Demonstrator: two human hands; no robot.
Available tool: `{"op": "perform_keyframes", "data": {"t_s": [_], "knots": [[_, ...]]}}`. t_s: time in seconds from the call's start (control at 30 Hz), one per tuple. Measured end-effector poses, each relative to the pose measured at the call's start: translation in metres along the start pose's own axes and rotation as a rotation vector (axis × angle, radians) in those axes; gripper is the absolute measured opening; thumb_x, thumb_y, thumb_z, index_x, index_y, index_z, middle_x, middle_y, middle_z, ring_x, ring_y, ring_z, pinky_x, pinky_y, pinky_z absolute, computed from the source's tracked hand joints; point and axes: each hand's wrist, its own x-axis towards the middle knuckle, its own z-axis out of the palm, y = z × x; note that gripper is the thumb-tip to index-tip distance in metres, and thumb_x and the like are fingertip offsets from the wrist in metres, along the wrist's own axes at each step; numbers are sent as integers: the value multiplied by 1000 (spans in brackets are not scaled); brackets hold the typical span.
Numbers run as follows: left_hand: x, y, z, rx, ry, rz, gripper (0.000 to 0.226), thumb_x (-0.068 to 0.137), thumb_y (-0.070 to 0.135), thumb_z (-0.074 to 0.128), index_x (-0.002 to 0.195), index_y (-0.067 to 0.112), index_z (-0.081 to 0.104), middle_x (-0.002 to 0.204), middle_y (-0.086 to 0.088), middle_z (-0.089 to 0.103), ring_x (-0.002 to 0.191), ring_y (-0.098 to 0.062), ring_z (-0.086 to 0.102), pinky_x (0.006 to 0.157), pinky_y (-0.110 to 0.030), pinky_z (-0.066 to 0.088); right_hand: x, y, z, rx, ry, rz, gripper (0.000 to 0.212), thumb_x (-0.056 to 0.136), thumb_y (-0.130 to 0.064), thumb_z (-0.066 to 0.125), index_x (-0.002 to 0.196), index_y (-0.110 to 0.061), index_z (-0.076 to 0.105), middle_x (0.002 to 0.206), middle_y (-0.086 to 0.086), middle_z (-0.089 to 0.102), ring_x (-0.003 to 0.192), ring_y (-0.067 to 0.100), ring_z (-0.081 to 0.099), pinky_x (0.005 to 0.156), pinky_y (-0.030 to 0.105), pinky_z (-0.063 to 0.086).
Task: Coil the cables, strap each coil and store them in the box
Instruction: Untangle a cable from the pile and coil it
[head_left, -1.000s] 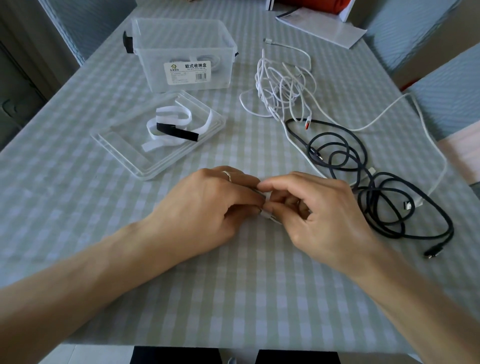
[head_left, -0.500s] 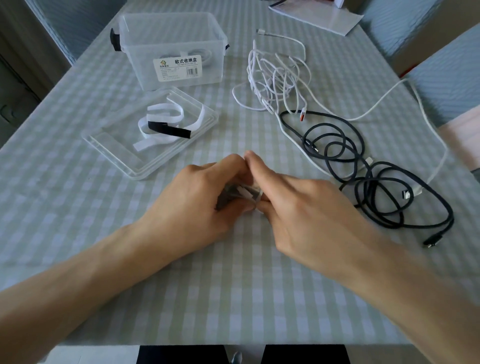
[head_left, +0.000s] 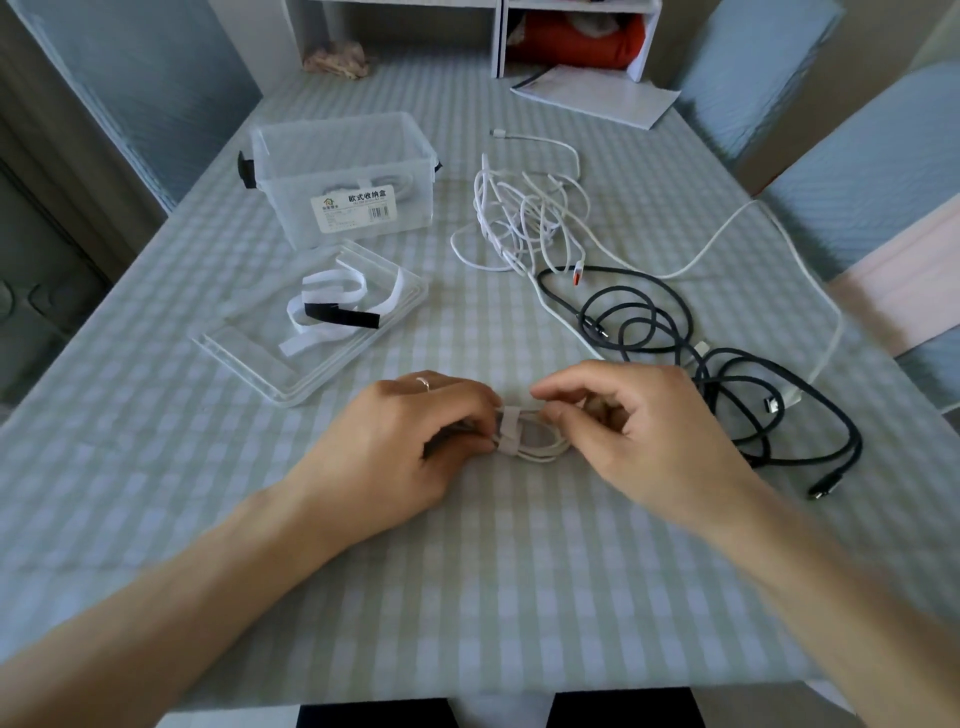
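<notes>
— What have the hands got?

— A small white cable coil (head_left: 535, 441), low over the checked tablecloth (head_left: 467, 597). The left hand (head_left: 415, 447) pinches one end with curled fingers; the right hand (head_left: 639, 431) curls round the other. A pale strap (head_left: 508, 432) wraps the coil between them.

— Is the strap fastened?

— Can't tell — the fingertips cover its ends, and most of the coil is hidden under the palms.

— And around them?

— Loose black cables (head_left: 727, 374) lie right of the hands, tangled white cables (head_left: 519, 223) beyond. The clear box (head_left: 343, 176) stands at far left with something pale inside, blurred. Its lid (head_left: 311, 332) lies nearer, holding spare straps (head_left: 337, 312). Papers (head_left: 597, 93) and a shelf (head_left: 571, 36) sit at the far edge, chairs (head_left: 857, 171) to the right.
</notes>
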Motion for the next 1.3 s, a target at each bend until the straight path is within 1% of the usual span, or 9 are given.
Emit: {"op": "perform_keyframes", "data": {"t_s": [0.2, 0.33, 0.57, 0.7, 0.93, 1.03, 1.13, 1.2, 1.3], "knots": [[2, -6, -4, -62, -1, -48, 10, 80, 16, 75, 89, 16, 69, 96, 10, 73, 87, -8, 68, 76, -27, 52, 25, 7, -3, -269, -215, -329, 30, 84, -17, 68, 112, -28, 73, 107, -12, 61, 92, 4, 58, 69, 35, 54], [3, -7, -5, -90, 16, -64, 12, 78, 12, 76, 87, 16, 69, 94, 13, 72, 86, -1, 66, 77, -22, 52, 38, 1, -1, -433, -278, -523, 17, 84, -25, 68, 101, -25, 73, 106, -6, 63, 87, 13, 58, 55, 36, 53], [6, -9, -7, -119, 10, -115, 26, 77, 8, 76, 86, 28, 62, 102, 12, 73, 90, -1, 67, 78, -23, 53, 52, -9, -12, -458, -498, -430, 20, 89, -34, 67, 108, -38, 70, 117, -16, 52, 85, -5, 39, 65, 32, 50], [7, -15, -8, -71, -8, -124, 10, 80, 8, 69, 89, 13, 68, 109, 9, 71, 100, -5, 65, 84, -25, 52, 55, -6, -4, -373, -433, -382, 14, 87, -31, 69, 100, -29, 70, 105, -15, 54, 75, 5, 50, 62, 34, 48], [8, -5, -7, -10, 73, -141, 21, 82, 36, 73, 91, 17, 73, 105, 6, 71, 121, 0, 57, 94, -18, 47, 50, -2, 10, -216, -330, -273, 10, 83, -26, 74, 88, -18, 70, 84, -9, 55, 69, 5, 47, 64, 30, 46], [8, -5, -8, -5, 138, -257, 23, 81, 35, 76, 99, 21, 72, 113, 9, 69, 111, -3, 63, 90, -23, 51, 45, -3, 12, -129, -227, -198, 12, 82, -33, 77, 80, -23, 71, 75, -13, 56, 66, 0, 53, 63, 14, 41], [15, 2, -13, -306, 205, -587, 14, 82, 19, 78, 95, 18, 71, 93, 4, 74, 86, -11, 71, 78, -27, 56, 44, -1, 13, 20, -130, -85, 13, 82, -29, 79, 77, -19, 72, 70, -13, 62, 67, 0, 58, 62, 10, 41], [24, 9, -17, -540, 152, -758, 5, 83, 13, 74, 88, 12, 74, 81, -6, 75, 76, -20, 73, 71, -32, 57, 45, -1, 14, 84, -90, -61, 11, 81, -27, 81, 78, -18, 74, 69, -13, 65, 64, 1, 60, 60, 10, 41], [34, 15, -18, -626, 29, -818, 5, 83, 14, 73, 82, 10, 77, 77, -12, 74, 74, -23, 73, 66, -29, 58, 45, -1, 17, 148, -69, -58, 11, 81, -26, 81, 79, -18, 74, 68, -12, 68, 62, 7, 62, 57, 12, 42]]}}
